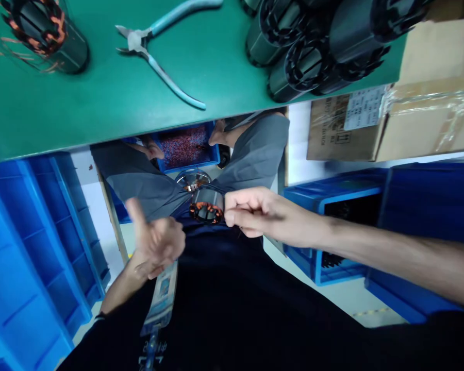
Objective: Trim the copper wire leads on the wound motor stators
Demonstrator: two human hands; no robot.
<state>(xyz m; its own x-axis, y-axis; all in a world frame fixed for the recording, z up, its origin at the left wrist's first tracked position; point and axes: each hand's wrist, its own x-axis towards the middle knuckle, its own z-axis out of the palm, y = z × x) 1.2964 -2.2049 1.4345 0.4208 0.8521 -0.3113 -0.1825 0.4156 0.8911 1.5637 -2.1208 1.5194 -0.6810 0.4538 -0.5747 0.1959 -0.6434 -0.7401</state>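
A dark cylindrical motor stator (208,198) with orange copper windings lies in my lap, its wound end facing me. My right hand (251,210) is right beside it, thumb and fingers pinched together; what they grip is too small to make out. On the other side, my left hand (160,242) is apart from the stator and blurred. Its fingers are curled in and its thumb sticks out; whatever lies within those fingers is hidden. Just beyond the stator is a shiny round metal dish (193,178).
Diagonal cutters (139,41) lie spread on the green table (100,103). Another wound stator (67,49) with loose wires stands left, several black stators (290,67) right. Cardboard boxes (421,103), blue crates (317,201), stacked blue bins (34,232) and a blue tray (215,154) surround me.
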